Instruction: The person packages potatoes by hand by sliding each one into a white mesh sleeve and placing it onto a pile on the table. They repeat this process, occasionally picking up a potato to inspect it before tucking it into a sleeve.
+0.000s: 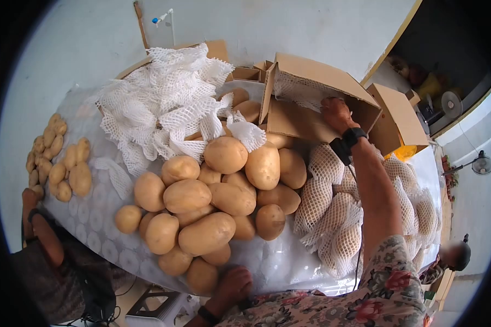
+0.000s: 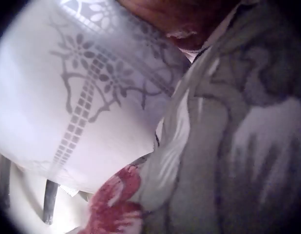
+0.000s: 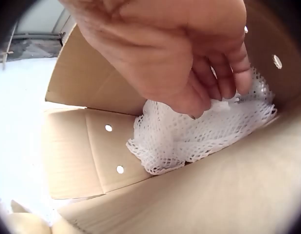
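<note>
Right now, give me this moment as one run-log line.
right hand: inside cardboard box, fingers on foam net | left hand: resting at table edge, holds nothing | bare potatoes: piled mid-table

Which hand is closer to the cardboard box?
The right hand. It reaches inside the cardboard box, its fingers on the white net. The left hand rests at the table's near edge, far from it.
</note>
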Tool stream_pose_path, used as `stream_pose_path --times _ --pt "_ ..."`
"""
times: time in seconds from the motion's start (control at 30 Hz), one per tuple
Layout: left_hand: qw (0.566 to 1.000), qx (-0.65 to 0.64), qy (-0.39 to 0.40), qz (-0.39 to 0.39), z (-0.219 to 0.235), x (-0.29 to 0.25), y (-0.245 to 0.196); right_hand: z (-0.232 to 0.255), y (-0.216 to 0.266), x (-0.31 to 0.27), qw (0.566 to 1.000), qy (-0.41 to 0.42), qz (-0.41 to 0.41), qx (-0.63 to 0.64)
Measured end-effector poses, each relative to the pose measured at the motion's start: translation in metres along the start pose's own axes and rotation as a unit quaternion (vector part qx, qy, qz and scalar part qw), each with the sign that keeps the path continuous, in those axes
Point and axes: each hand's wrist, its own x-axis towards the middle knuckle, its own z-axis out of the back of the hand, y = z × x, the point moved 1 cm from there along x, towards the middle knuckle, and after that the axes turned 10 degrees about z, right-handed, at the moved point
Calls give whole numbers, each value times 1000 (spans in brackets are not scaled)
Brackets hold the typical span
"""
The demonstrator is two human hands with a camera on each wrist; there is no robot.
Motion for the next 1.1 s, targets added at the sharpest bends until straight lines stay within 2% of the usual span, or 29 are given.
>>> stream_pose_path --times 0.03,0.07,0.1,0.17,0.27,0.3,0.37,0.47,0.5,0.57,0.63,0.67,0.7,0.73,0.77,0.8,0.83,0.9,1.0,1.03,1.1 --pt "1000 6 -6 -5 0 1 -1 7 5 -4 1000 29 -4 5" --pt "1000 1 -15 -8 -1 1 -1 -1 -3 -10 998 -31 -25 57" --pt "1000 -4 -24 -12 -3 -1 1 7 0 -20 996 -15 -14 88" --pt "999 -3 -36 -19 -4 -2 4 39 14 -43 989 12 11 148" --pt "998 13 -50 -37 -5 -5 8 72 30 -82 974 -31 53 220" --pt "997 17 -60 -49 -6 -4 10 83 37 -97 959 -23 34 282" --pt "996 18 -61 -57 -7 -5 11 103 54 -133 915 -6 -8 402" --pt "997 15 -45 -53 -4 -6 10 121 81 -193 826 -40 -15 562" --pt "997 16 -45 -54 -3 -5 8 116 80 -210 796 -13 -35 604" --pt "997 5 -57 -56 -3 -4 10 101 97 -246 719 -30 -65 691" --pt "997 -7 -64 -30 0 -1 11 85 118 -278 676 -17 -93 731" --pt "994 -103 -25 -10 4 6 6 77 131 -294 681 -7 -102 726" --pt "949 -307 24 66 5 10 3 71 141 -309 686 3 -108 720" --pt "895 -431 47 109 11 20 -9 63 146 -324 704 48 -95 702" --pt "879 -456 46 128 15 25 -20 60 160 -336 694 53 -100 711" --pt "889 -439 38 122 16 28 -23 55 167 -349 686 71 -108 716" --pt "918 -384 15 100 15 33 -24 50 172 -360 679 86 -113 720" --pt "899 -419 33 121 14 41 -40 44 177 -378 661 65 -125 737" --pt "861 -466 41 200 6 38 -37 37 170 -401 649 6 -168 742" --pt "853 -481 39 196 4 35 -32 35 166 -408 647 -20 -185 739" --pt "839 -511 29 186 2 26 -22 31 156 -422 693 -9 -207 690"
